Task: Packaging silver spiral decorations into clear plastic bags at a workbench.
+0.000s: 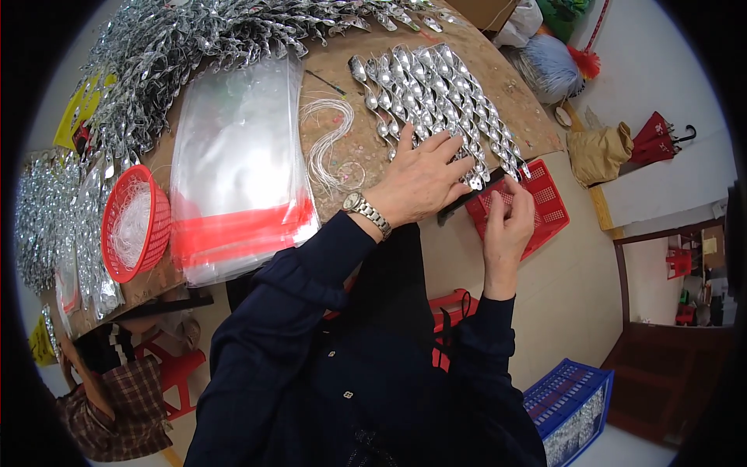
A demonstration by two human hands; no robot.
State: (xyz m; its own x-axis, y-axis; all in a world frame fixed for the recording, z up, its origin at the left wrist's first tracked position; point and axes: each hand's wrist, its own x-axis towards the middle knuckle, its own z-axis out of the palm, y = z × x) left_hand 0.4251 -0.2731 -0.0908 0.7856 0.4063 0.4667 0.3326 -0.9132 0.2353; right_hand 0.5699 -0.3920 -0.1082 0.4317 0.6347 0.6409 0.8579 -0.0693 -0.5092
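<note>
Red round basket (134,224): sits at the left edge of the surface (354,144) and holds a loose tangle of thin clear thread.
Flat red tray (537,204): lies at the right edge of the surface, partly over the edge; its mesh bottom shows, and I cannot tell if anything lies in it.
Blue crate (572,397): stands on the floor at lower right, with silvery pieces inside.
Clear bags (233,167): a thick stack with a red band along the near end, lying flat between the round basket and the hands.
Silver spiral ornaments (436,93): a neat row of shiny twisted strips laid side by side, slanting from the far middle of the surface down toward the tray.
Left hand (420,180): open, palm down, fingers spread and pressing on the near ends of the spiral row; a metal wristwatch (364,208) sits on its wrist.
Right hand (507,222): raised just beside the near end of the row and over the tray, fingers curled together at the last strips; whether it pinches one I cannot tell.
White thread bundle (327,140): looped on the surface just left of the row.
Loose silver pile (179,54): a large heap of the same ornaments across the far left.
</note>
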